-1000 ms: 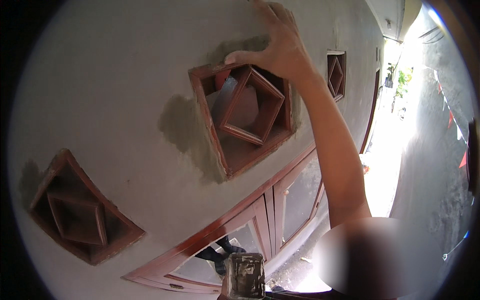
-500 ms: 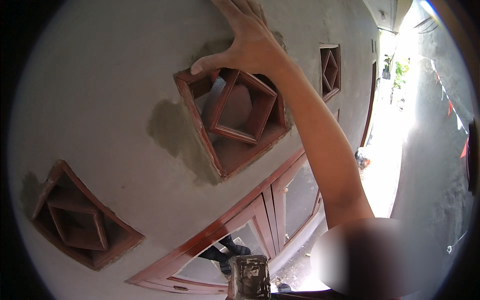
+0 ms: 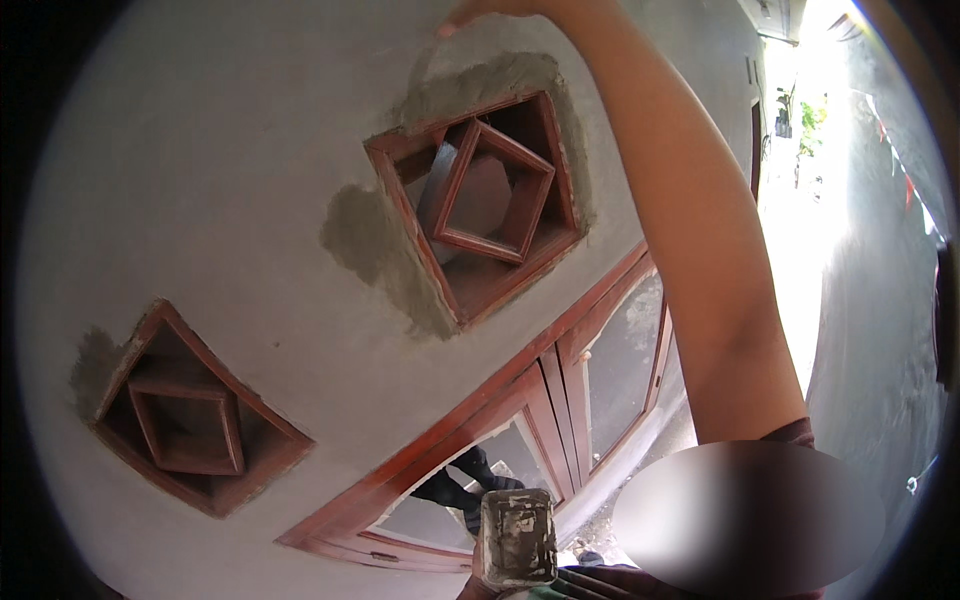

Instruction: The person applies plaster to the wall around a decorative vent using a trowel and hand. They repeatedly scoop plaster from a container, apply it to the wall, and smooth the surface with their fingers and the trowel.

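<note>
My right arm reaches up along the grey wall. The right hand (image 3: 505, 8) is at the top edge of the view, its thumb stretched out and most of its fingers cut off; it appears open. Just below it, damp, darker plaster (image 3: 480, 82) borders a red-brown wooden vent frame (image 3: 455, 262) with a tilted square inside. Another damp patch (image 3: 362, 235) lies left of that frame. Low in the view, my left hand (image 3: 478, 585) is partly hidden behind a rectangular tub (image 3: 518, 537) smeared with grey mortar, which it holds.
A second vent frame (image 3: 270, 462) sits lower left in the wall. Below runs a red-brown wooden window (image 3: 552, 420) with glass panes reflecting legs. On the right, a narrow bright passage (image 3: 800, 260) lies beside another grey wall (image 3: 880, 330) with a string of small flags.
My right hand has moved up from the vent frame's upper edge, uncovering the damp plaster there. The tub has risen slightly and shifted right in view.
</note>
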Action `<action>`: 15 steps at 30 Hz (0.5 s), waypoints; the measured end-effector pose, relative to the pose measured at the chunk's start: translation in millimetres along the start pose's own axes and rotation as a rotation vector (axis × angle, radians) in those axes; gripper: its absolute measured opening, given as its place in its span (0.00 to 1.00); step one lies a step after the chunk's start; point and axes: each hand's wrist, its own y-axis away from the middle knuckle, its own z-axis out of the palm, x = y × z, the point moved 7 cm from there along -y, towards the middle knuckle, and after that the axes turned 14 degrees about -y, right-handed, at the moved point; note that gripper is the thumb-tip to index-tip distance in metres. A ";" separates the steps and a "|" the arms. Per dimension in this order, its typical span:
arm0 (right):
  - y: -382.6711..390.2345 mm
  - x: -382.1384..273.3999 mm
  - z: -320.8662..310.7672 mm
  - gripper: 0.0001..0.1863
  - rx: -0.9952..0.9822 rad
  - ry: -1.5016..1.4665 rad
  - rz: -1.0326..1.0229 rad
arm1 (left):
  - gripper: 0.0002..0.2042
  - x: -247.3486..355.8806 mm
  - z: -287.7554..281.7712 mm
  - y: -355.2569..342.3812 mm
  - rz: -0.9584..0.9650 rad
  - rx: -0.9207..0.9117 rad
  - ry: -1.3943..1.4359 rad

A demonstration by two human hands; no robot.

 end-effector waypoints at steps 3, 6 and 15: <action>15.3 49.0 -15.8 0.74 0.104 -0.101 -0.049 | 0.40 -1.6 16.3 4.6 0.015 -0.029 0.015; 93.6 68.8 -33.6 0.66 -0.015 -0.504 -0.009 | 0.40 -0.2 27.5 14.3 0.049 -0.020 0.065; 187.2 -32.2 72.0 0.41 0.114 -0.427 -0.162 | 0.39 0.3 44.5 1.4 0.020 0.007 0.055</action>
